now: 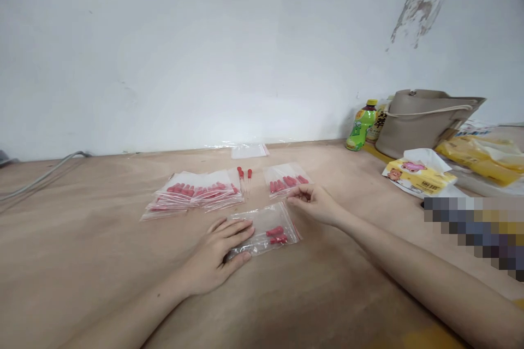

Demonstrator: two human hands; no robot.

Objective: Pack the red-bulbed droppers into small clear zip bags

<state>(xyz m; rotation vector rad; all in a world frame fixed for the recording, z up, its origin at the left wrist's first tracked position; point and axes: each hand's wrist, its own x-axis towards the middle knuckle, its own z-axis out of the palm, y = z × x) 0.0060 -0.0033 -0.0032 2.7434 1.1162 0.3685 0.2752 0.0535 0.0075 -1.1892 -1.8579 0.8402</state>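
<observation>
A clear zip bag (262, 237) with red-topped pieces (275, 231) inside lies flat on the brown table. My left hand (216, 253) rests on the left part of this bag, fingers spread. Just above the bag's upper right corner is my right hand (313, 203), its thumb and fingertips drawn together; whatever may be between them is too small to make out. Behind it lies another bag (286, 177) holding several red pieces. To the left, filled bags (196, 191) are piled up. Loose red-topped droppers (249, 174) lie between the pile and that other bag.
Near the wall lies a whitish bag (249, 151). At the right stand a green bottle (360, 126) and a grey-beige handbag (417, 125), with a yellow-white packet (420, 174) in front. A cable (49, 170) runs along the left.
</observation>
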